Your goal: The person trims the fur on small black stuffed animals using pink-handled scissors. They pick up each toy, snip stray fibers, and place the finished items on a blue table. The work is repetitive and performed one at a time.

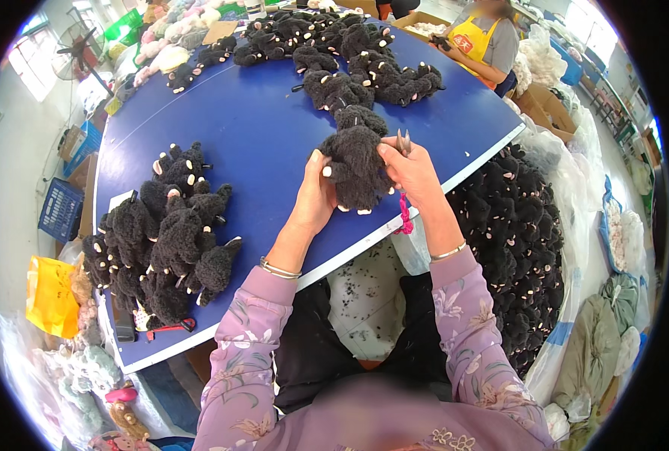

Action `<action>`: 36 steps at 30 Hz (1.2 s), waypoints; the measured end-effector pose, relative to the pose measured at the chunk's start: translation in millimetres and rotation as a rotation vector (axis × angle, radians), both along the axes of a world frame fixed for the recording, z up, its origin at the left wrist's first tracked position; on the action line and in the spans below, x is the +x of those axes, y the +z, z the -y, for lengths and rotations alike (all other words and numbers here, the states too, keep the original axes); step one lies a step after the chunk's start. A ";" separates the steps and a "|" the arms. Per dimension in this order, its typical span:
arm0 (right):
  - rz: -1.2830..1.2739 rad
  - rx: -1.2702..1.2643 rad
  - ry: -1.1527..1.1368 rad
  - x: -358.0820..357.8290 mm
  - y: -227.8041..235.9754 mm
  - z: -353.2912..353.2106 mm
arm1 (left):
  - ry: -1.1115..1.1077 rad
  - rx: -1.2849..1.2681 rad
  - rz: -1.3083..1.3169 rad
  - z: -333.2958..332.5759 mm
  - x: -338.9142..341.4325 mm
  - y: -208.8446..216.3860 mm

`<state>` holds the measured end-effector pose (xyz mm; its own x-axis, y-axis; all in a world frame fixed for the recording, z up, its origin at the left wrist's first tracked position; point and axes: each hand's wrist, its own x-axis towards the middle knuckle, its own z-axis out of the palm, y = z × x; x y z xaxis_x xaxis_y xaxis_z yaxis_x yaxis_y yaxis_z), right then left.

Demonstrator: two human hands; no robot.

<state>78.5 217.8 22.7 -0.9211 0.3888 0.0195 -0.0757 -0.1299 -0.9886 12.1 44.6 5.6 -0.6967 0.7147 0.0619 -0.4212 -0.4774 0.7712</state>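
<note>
Between my two hands hangs a fluffy black plush toy point(358, 169) with small pale paws, just above the table's near edge. My left hand point(313, 197) grips its left side, the thumb lying on the fur. On the other side, my right hand point(415, 174) pinches the fur and also keeps hold of a pair of thread snips point(403, 141), blades pointing up. A knotted pink cord point(405, 213) dangles below that hand. Right behind the held toy lies a pile of similar black plush toys point(342, 89).
The blue table point(266, 135) carries another heap of black plush toys point(165, 233) on the left, with a red-handled tool point(172, 327) beside it. A large bag of black toys point(511, 233) stands at my right. Across the table sits a co-worker in a yellow apron point(472, 41).
</note>
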 end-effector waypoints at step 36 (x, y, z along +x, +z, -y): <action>-0.152 -0.229 -0.075 -12.2 -25.8 -23.0 | 0.490 -0.386 -0.773 -10.5 0.0 -36.9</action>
